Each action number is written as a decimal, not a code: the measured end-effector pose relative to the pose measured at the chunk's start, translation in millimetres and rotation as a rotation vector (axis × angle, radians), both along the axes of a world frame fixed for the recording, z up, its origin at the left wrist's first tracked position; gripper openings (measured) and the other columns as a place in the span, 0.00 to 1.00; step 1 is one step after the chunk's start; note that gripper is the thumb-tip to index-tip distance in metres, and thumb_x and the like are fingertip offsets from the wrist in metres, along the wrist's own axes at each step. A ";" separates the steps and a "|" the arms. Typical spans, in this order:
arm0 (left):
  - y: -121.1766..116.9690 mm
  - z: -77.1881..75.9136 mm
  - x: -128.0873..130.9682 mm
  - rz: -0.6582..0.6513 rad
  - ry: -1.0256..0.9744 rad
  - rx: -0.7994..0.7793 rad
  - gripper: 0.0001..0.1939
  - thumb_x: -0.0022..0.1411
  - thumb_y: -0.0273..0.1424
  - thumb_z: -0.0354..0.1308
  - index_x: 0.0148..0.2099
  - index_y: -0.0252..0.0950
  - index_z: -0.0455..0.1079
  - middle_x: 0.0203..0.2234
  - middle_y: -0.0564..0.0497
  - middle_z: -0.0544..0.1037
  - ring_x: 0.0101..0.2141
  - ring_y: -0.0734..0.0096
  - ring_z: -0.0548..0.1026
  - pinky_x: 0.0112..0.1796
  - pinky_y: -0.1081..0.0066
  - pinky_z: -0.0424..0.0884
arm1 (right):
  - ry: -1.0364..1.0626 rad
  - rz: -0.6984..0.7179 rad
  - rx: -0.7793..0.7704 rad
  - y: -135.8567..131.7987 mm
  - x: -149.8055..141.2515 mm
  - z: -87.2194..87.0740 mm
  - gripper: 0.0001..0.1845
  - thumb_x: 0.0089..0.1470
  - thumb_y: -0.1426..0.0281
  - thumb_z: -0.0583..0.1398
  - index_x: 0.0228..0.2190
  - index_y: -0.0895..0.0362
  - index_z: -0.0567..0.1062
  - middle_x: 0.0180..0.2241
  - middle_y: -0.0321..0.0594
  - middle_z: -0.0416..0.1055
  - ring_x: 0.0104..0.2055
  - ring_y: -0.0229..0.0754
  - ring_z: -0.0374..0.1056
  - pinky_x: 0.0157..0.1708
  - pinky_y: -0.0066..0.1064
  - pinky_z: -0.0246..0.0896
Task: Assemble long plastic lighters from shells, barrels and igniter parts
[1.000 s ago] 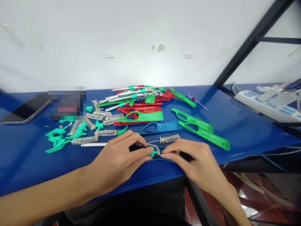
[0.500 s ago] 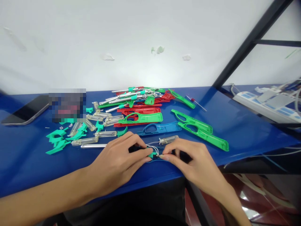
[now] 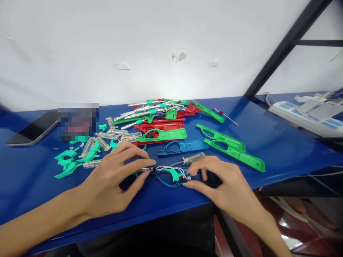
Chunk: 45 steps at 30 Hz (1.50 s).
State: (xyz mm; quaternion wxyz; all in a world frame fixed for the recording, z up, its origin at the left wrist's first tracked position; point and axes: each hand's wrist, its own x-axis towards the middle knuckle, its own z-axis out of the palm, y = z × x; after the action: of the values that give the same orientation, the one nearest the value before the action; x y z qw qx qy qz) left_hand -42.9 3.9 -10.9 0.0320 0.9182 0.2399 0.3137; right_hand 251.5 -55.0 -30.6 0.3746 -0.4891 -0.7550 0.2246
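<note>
Pinching a metal tube (image 3: 146,170), the left hand (image 3: 112,184) meets one end of the blue lighter shell (image 3: 167,184) on the bench (image 3: 166,201); the right hand (image 3: 226,178), part-curled, spans its other end, grip unclear.

Left hand (image 3: 115,182) pinches the dark end of a metal rod (image 3: 146,170) between thumb and fingers. Right hand (image 3: 223,182) grips a blue shell (image 3: 171,186) lying near the front edge of the table (image 3: 160,205). A teal trigger (image 3: 175,175) sits over the shell, with white wires (image 3: 167,167) running above it from the rod. A clear tank (image 3: 194,158) lies just beyond the right hand. Green shells (image 3: 235,153) lie farther right; a phone (image 3: 34,129) lies at far left. Power strip (image 3: 302,116) noted at far right.
</note>
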 end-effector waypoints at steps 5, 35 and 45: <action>1.0 -2.6 -2.5 0.008 0.090 -0.080 0.13 0.74 0.22 0.56 0.54 0.37 0.78 0.43 0.47 0.80 0.44 0.63 0.76 0.49 0.61 0.75 | -0.025 -0.004 0.018 -0.1 0.0 2.1 0.10 0.59 0.66 0.74 0.40 0.46 0.80 0.37 0.26 0.80 0.33 0.36 0.69 0.38 0.28 0.66; 7.9 -0.6 -6.4 -0.091 0.061 -0.182 0.12 0.79 0.24 0.55 0.54 0.38 0.79 0.45 0.49 0.79 0.41 0.73 0.81 0.44 0.76 0.76 | -0.089 -0.024 0.014 0.1 0.8 0.4 0.06 0.61 0.63 0.72 0.37 0.46 0.81 0.35 0.31 0.80 0.35 0.42 0.72 0.37 0.32 0.67; 8.7 -2.7 -2.8 -0.028 -0.063 -0.212 0.08 0.75 0.28 0.63 0.49 0.39 0.83 0.38 0.51 0.84 0.37 0.72 0.83 0.41 0.77 0.80 | -0.080 -0.021 0.002 1.1 0.3 0.5 0.06 0.60 0.64 0.72 0.37 0.46 0.81 0.35 0.31 0.80 0.34 0.40 0.71 0.35 0.31 0.67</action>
State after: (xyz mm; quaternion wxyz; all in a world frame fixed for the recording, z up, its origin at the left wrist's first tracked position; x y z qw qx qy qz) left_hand -45.7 12.7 -13.6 0.1410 0.9025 0.2579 0.3149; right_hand 251.8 -53.9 -30.2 0.3468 -0.5054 -0.7643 0.2002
